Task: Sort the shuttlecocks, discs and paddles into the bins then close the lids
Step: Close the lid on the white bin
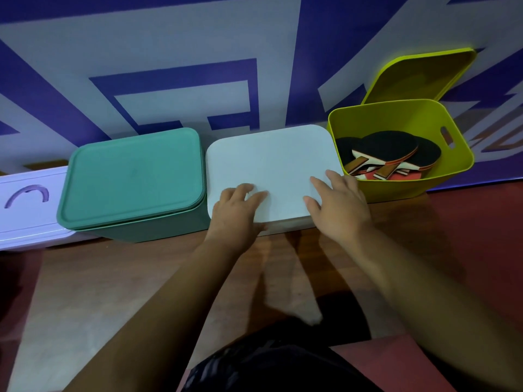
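Left hand (pixel 236 206) and right hand (pixel 338 206) press flat-fingered on the white lid (pixel 268 157); light, stiff plastic, probably best pushed near its edges.

Green bin (pixel 133 176), white lid (pixel 271 162) and yellow bin (pixel 396 190) are rendered in smooth matt plastic; paddle handles (pixel 358 164) are shown wooden.

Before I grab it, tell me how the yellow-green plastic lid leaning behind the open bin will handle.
The yellow-green plastic lid looks thin and flat, so probably light and slightly flexible. It stands tilted against the patterned wall, so a nudge may make it slide or fall. Its smooth surface could be slippery.
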Demonstrator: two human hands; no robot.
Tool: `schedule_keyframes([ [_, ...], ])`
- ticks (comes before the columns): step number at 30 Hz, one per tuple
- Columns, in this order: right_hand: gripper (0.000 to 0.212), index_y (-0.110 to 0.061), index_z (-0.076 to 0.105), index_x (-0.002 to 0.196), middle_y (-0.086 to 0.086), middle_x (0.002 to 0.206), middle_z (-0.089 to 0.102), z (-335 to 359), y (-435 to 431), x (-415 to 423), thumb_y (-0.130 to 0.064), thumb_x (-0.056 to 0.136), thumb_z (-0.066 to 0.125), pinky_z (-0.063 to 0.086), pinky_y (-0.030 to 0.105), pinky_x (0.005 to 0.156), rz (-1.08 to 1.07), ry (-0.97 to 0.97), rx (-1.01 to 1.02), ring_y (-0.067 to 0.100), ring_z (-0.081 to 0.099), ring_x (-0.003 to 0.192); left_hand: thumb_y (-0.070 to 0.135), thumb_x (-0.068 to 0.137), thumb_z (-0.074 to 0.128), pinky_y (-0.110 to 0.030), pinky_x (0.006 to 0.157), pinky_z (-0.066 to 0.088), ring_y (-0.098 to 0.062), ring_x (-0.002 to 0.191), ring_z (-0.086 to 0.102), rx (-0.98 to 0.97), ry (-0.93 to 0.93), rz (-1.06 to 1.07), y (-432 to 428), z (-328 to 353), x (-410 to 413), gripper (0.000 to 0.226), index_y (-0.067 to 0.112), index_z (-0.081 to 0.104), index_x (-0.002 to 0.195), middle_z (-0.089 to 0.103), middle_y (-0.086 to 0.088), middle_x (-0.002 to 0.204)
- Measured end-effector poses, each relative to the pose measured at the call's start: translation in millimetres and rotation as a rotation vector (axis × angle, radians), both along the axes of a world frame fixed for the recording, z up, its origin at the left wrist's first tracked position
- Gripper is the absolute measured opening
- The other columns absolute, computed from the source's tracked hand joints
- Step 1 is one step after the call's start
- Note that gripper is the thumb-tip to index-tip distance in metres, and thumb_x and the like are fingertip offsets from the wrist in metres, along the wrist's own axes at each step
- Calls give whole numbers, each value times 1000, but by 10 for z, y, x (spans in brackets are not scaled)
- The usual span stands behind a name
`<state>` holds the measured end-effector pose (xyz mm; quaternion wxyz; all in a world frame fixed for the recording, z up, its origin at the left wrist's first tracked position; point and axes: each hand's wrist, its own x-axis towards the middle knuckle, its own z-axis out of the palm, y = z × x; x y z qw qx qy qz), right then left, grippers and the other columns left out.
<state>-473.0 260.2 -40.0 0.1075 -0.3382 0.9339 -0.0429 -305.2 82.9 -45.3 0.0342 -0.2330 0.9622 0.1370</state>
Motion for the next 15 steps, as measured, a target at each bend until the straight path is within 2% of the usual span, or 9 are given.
schedule_keyframes([
  [4,62,-34,25,166,2,175,20,52,-92,-59,-58,109,29,28,48,124,53,-14,75,35,16,158,40,93,77,-47,116,42,-34,149,30,0,-15,21,-54,-42,-65,77,33,40,160,35,-3,167],
  [9,62,-32,20,168,3,176,14,61,-260,-140,-56,111,25,21,47,126,63,-11,121,38,15,158,36,105,63,-41,128,21,-35,157,18,5,-20,21,-112,-82,-142,73,30,25,167,22,-5,174],
  [15,60,-35,27,166,-2,176,15,115,-348,-225,-56,110,34,23,47,128,16,-71,58,32,13,159,28,105,63,-44,128,24,-33,159,15,73,9,56,-200,-29,-232,71,31,27,166,21,-4,174],
])
